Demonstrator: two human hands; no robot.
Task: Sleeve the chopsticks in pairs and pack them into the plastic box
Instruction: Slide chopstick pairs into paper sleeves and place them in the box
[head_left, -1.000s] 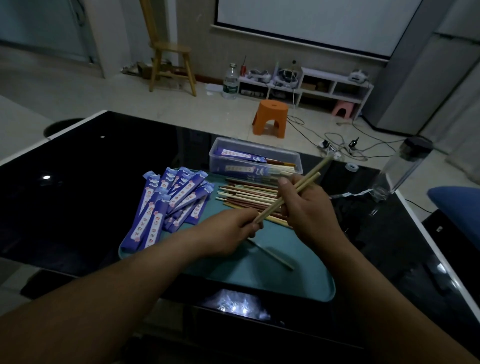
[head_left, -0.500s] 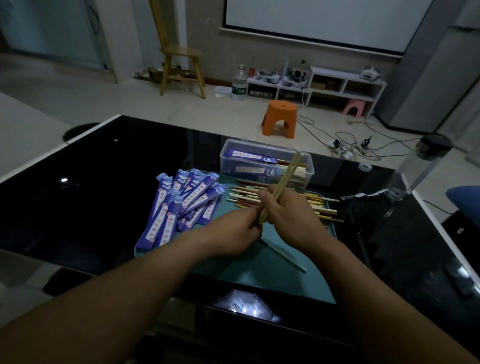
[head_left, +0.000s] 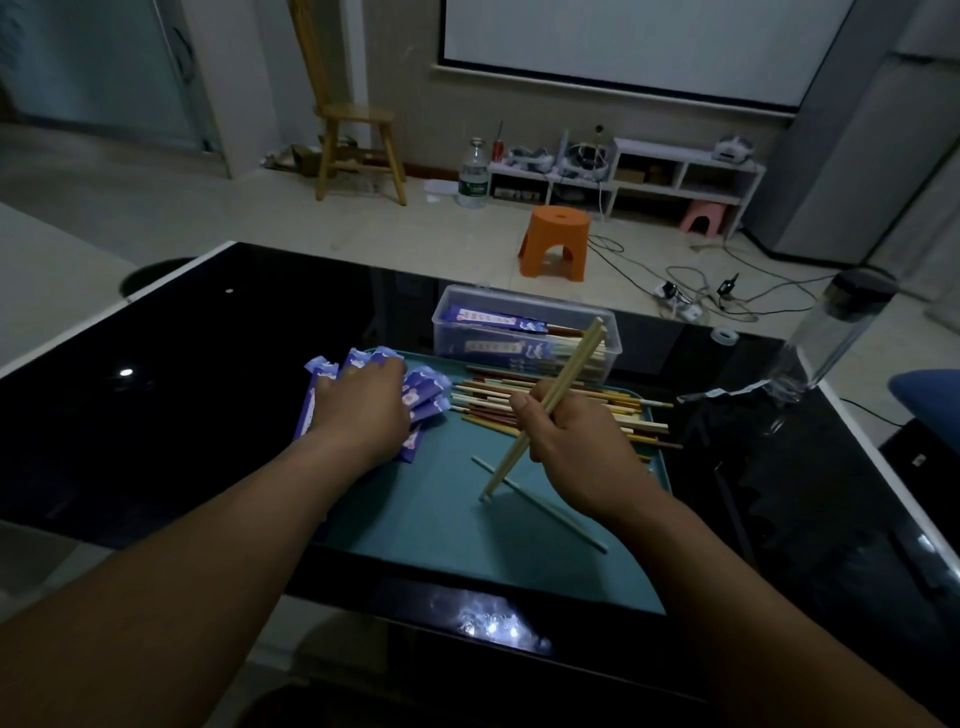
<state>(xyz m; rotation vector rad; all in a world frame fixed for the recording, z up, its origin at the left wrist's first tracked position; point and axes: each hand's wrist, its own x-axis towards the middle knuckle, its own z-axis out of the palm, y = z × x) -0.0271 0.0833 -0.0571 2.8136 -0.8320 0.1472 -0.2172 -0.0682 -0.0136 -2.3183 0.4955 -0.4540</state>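
Gripping a pair of pale chopsticks (head_left: 574, 358) in a closed fist, the right hand (head_left: 571, 441) is holding them tilted, with the thumb pressing along the sticks and the other fingers curling round them. Their lower tips are touching the teal tray (head_left: 415, 519) and their upper ends are leaning up in front of the clear plastic box (head_left: 613, 338). The left hand (head_left: 363, 410) is lying palm down on the fanned pile of purple paper sleeves (head_left: 428, 387) at the tray's left side. Its fingers are bending over the far edge of the pile, and whether they are pinching a sleeve I cannot tell. Loose chopsticks (head_left: 483, 400) in pale, red and brown shades are lying in a flat heap across the far right part of the tray, just behind the right hand and close in front of the box. A single pale chopstick (head_left: 561, 519) is lying alone on the tray's near part, crossing under the tips of the held pair. The box is standing at the tray's far edge with no lid on it, and sleeved pairs (head_left: 493, 318) are already lying inside it, their bare ends pointing right. The tray is sitting on a glossy black table (head_left: 208, 364) with a clear bottle with a black cap (head_left: 841, 332) near its right edge. Beyond the table, an orange stool (head_left: 556, 241), a wooden chair (head_left: 358, 130) and a low white shelf (head_left: 675, 171) are standing on the pale floor.
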